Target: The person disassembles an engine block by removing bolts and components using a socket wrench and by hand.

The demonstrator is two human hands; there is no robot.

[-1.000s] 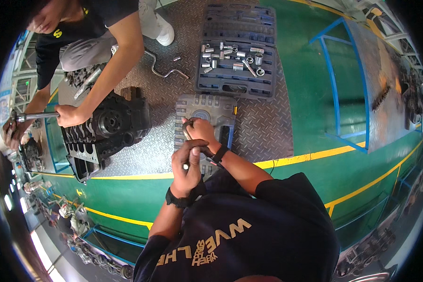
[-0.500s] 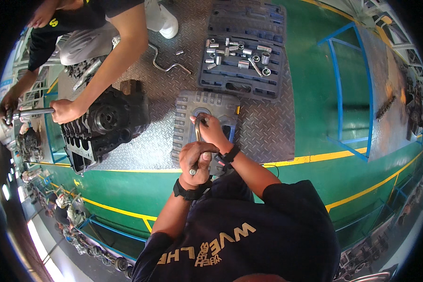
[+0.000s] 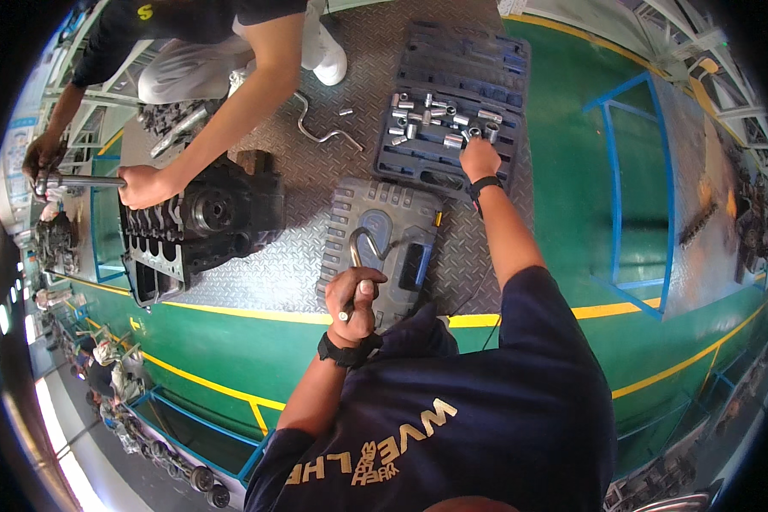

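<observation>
My left hand (image 3: 354,300) is closed round the lower end of a bent speed handle (image 3: 355,246), whose crank rises over the closed grey tool case (image 3: 337,224). Reaching forward, my right hand (image 3: 481,160) is at the near right part of the open socket case (image 3: 405,160). Its fingers are drawn together down among the chrome sockets (image 3: 454,142), and what they hold, if anything, is hidden beneath them. A second crank-shaped speed handle (image 3: 316,136) lies on the chequered metal plate, with a small loose socket (image 3: 346,112) beside it.
On the left, a co-worker's hand (image 3: 145,186) grips a long wrench (image 3: 90,181) over a dark engine block (image 3: 218,209). A blue frame (image 3: 614,188) stands at the right on the green floor (image 3: 563,230). A yellow line (image 3: 478,321) runs along the plate's near edge.
My right hand has let go of the speed handle's upper bend and moved forward and right to the sockets. My left hand keeps its hold. The view has shifted slightly.
</observation>
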